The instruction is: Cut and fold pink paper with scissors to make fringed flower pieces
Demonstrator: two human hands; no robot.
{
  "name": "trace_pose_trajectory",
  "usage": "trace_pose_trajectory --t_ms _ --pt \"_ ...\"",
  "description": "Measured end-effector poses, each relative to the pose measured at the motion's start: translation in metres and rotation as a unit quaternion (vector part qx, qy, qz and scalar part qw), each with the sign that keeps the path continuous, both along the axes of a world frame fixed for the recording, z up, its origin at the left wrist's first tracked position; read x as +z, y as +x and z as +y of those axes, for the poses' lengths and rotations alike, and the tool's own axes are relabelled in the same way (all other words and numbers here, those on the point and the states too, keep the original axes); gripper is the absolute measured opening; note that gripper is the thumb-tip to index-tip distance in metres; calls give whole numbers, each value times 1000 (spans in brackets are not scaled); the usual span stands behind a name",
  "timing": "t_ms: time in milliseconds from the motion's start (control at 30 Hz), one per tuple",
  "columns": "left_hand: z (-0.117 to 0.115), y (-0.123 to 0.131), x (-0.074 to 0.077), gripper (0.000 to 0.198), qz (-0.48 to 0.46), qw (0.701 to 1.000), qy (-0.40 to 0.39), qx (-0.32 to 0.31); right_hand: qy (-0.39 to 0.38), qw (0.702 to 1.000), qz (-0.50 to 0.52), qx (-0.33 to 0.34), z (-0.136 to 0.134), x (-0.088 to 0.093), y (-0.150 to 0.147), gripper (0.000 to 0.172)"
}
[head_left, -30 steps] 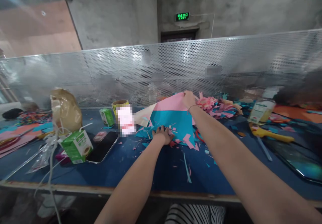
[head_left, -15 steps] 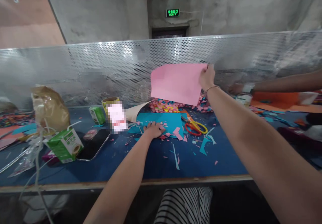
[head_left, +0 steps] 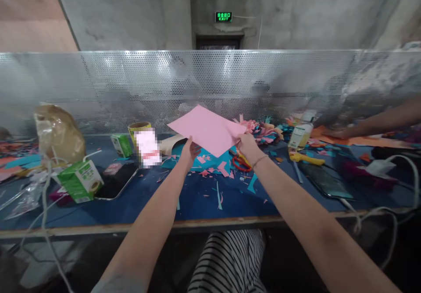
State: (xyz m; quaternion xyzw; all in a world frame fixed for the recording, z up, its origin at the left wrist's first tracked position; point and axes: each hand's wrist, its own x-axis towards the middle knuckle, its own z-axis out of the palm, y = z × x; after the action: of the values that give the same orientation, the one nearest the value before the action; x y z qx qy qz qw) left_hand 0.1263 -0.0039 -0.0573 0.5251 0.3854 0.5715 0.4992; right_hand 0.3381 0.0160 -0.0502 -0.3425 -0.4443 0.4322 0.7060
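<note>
Holding the pink sheet (head_left: 207, 130) aloft over the littered surface (head_left: 148, 205) — my left hand (head_left: 190, 149) pinches its near edge, my right hand (head_left: 246, 147) grips its right corner; its long axis runs across between both hands, scissors (head_left: 241, 163) lying just beneath.

The sheet (head_left: 210, 130) you hold is thin pink paper, matt and smooth. Under it your table (head_left: 125, 207) wears a matt blue cloth-like cover with a bare wood edge near you. The far screen (head_left: 98, 87) is shiny perforated metal; the phone (head_left: 116, 182) at left is glossy.
</note>
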Motion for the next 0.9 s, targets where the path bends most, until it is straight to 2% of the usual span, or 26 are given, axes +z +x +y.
trace_pose_trajectory --t_ms 100,200,367,400,500,567,667,767,900 --pt "-1 0 2 33 -107 994 -2 28 -21 1000 6 -1 -14 -11 -8 30" --pt "1 -3 1 26 -121 990 -6 70 -54 996 -10 66 -25 -14 -5 32" --pt "4 -10 6 23 -157 985 -49 58 -94 981 16 167 -37 -9 17 15" --pt "3 -12 8 23 -152 985 -74 44 -114 978 18 174 -38 -8 22 15" --pt "0 -17 14 18 -114 981 -158 -16 -170 964 -12 205 -38 -9 32 30" --pt "-2 -21 17 13 -73 975 -206 -48 -183 956 -35 228 -37 -12 35 34" --pt "-1 -24 16 11 -17 965 -245 -92 -178 956 -64 224 -36 -18 33 25" --pt "3 -25 11 11 14 960 -261 -99 -160 961 -99 203 -35 -22 28 19" --pt "5 -23 8 17 49 958 -257 -116 -133 973 -88 165 -36 -18 27 45"
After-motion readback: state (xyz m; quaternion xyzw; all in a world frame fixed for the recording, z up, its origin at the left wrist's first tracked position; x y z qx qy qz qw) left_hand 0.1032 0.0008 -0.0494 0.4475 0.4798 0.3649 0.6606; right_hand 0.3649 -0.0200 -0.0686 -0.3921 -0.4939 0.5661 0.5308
